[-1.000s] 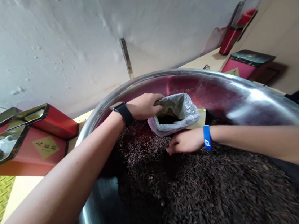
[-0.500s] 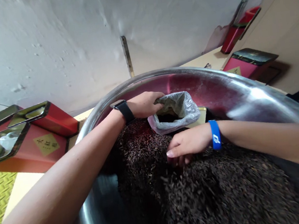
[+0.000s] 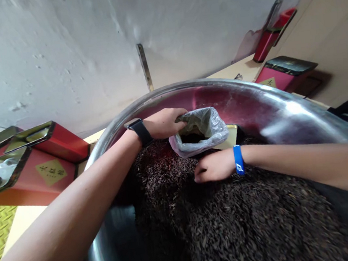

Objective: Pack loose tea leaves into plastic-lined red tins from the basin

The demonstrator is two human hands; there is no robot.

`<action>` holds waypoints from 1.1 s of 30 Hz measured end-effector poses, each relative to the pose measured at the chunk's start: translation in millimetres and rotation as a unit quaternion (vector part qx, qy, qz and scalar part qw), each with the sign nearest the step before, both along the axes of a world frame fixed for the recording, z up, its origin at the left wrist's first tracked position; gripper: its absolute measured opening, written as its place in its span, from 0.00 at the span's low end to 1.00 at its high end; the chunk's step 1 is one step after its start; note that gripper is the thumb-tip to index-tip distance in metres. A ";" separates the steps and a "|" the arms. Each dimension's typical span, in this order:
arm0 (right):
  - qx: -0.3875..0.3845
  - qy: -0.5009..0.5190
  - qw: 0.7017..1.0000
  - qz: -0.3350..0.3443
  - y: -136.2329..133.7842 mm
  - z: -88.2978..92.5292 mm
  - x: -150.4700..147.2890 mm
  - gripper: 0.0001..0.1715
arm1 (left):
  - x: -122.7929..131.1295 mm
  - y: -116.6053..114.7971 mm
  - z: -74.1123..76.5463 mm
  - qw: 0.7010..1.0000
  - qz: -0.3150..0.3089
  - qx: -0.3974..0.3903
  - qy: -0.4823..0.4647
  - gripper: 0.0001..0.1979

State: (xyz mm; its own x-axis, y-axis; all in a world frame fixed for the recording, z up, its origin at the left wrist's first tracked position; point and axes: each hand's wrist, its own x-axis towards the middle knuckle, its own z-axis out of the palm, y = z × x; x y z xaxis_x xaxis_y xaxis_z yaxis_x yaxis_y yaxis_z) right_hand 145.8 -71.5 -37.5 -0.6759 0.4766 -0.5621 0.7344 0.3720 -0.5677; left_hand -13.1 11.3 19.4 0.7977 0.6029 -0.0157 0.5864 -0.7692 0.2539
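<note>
My left hand (image 3: 168,122), with a black watch at its wrist, pinches the rim of a clear plastic bag (image 3: 219,127). The bag's mouth gapes toward me, and dark contents show inside. A tin's pale gold edge (image 3: 232,135) shows beside the bag; most of that tin is hidden. Just below the bag, my right hand (image 3: 214,167), wearing a blue wristband, has its fingers curled down into dark loose tea leaves (image 3: 235,220). Its fingertips are buried or out of sight. The leaves lie heaped in a big shiny metal basin (image 3: 287,99).
Several red tins with yellow labels stand open at the left, the front tin (image 3: 67,167) holding a plastic liner. Two more red tins stand at the right, the nearer red tin (image 3: 287,74) close to the basin rim. A wall (image 3: 66,55) rises behind the table.
My right hand has pulled its fingers in tighter and turned knuckles-up among the leaves. My left hand keeps its hold on the bag's rim. The view has shifted slightly.
</note>
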 end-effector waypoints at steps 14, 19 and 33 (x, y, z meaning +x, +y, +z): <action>-0.117 0.011 0.993 -0.002 -3.2 2.7 -6.2 0.24 | -0.3 -1.4 2.8 1.000 0.000 0.005 0.004 0.17; 0.081 -0.046 0.995 -0.025 -0.9 -1.8 -4.2 0.19 | -1.5 0.1 2.6 1.000 0.001 0.004 0.010 0.19; -0.070 -0.016 0.997 0.039 -3.6 2.3 -7.8 0.28 | -1.4 -0.3 3.1 1.000 0.003 0.005 0.005 0.18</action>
